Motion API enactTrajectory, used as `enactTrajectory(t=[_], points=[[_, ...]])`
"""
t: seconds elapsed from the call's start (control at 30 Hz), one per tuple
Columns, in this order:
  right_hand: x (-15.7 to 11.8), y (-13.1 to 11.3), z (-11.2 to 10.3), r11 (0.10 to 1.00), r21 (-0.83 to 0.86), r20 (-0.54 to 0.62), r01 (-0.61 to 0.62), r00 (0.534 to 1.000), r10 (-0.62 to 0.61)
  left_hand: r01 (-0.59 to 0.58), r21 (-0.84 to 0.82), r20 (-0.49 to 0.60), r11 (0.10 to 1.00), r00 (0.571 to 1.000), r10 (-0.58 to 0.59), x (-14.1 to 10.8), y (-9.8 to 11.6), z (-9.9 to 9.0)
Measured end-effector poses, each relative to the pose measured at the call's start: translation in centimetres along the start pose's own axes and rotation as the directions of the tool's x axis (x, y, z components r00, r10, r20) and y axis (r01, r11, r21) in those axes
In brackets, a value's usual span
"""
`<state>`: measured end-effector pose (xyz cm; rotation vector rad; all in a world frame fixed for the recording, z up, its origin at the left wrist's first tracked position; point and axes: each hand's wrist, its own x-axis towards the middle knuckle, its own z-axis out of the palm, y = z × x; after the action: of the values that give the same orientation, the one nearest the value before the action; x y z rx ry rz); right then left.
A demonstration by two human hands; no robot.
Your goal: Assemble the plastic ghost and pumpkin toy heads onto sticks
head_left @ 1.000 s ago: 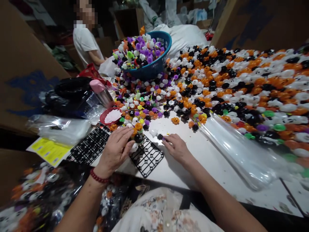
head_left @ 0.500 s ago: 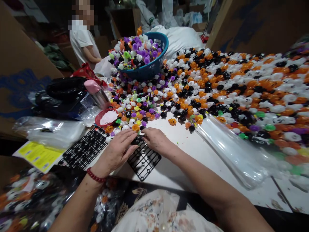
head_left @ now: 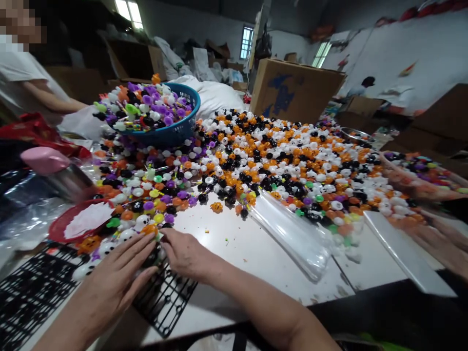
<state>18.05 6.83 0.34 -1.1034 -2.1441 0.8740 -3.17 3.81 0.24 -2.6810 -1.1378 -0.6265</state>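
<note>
My left hand (head_left: 120, 273) lies with fingers stretched out over the near edge of a pile of small plastic toys (head_left: 157, 195) in orange, white, black, purple and green. Close beside its fingertips, my right hand (head_left: 186, 253) has its fingers curled in a pinch; what they hold, if anything, is hidden. Under both hands rests a black plastic grid (head_left: 170, 300), its far part covered by my hands. An orange pumpkin-like toy (head_left: 149, 229) shows at my left fingertips. More black grids (head_left: 34, 287) lie to the left of my left hand.
A red dish (head_left: 60, 226) with white material and a pink-topped flask (head_left: 46, 161) stand left. A blue basket (head_left: 183, 119) full of toys sits behind. Clear plastic bags (head_left: 288, 234) lie right of my arm. Another person's blurred hand (head_left: 449, 239) is at far right, by a white board (head_left: 405, 253).
The view has swung right and up, bringing the far wall, windows and another person's hand into sight. My hands stay together at the grid, the left still flat, the right still curled.
</note>
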Motion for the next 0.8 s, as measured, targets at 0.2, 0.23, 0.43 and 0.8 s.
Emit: enactTrajectory(t=[0.2,0.23,0.43,0.8], points=[[-1.3,8.7,-7.2,0.841,-0.352,-0.326,-0.41,0.896,0.301,0.014,0.032,-0.012,0.999,1.0,-0.014,-0.1,0.1,-0.3],[-1.6,10.1,-8.7,0.773,-0.409,-0.408,-0.484,0.855,0.32,0.015,0.034,-0.015,0.999,1.0,-0.015,-0.1,0.1,-0.3],[-2.1,14.4,-13.8,0.574,-0.527,-0.545,-0.627,0.767,0.338,0.026,0.003,-0.024,1.0,0.999,-0.026,-0.3,0.0,0.2],[-1.2,8.8,-4.5,0.899,0.075,-0.294,-0.431,0.852,0.433,0.154,-0.08,0.133,0.985,0.981,-0.143,0.8,2.4,-2.0]])
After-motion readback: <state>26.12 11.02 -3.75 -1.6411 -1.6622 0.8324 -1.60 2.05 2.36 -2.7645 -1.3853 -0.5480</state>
